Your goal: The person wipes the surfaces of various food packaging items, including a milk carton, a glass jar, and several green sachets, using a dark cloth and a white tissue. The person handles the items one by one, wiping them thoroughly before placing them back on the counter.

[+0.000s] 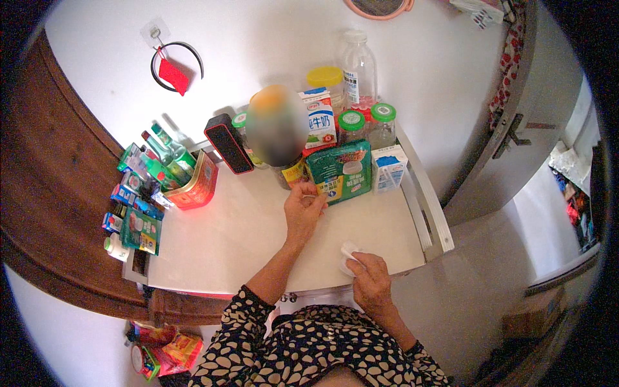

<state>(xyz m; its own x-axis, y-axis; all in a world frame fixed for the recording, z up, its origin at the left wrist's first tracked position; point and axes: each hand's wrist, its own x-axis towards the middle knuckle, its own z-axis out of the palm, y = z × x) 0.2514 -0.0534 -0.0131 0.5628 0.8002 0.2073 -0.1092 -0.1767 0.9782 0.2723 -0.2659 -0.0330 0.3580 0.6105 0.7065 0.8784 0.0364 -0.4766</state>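
A flat green packet [345,173] stands upright at the front of a group of jars and cartons. My left hand [303,208] is closed at the packet's lower left corner, thumb and fingers pinching it. To its left is a jar with a yellow label [294,173], its upper part blurred. My right hand [372,277] grips a white crumpled cloth or tissue [349,251], resting it on the white tabletop [232,238] near the front edge. Just behind the packet stands a white milk carton [318,119]; a smaller white carton [389,169] is at its right.
Green-lidded jars [382,126], a clear bottle [359,68] and a yellow-lidded jar [325,80] stand at the back. On the left are a black speaker [229,143], a red box of bottles [196,187] and several small packages. A raised white rail [425,206] borders the right side.
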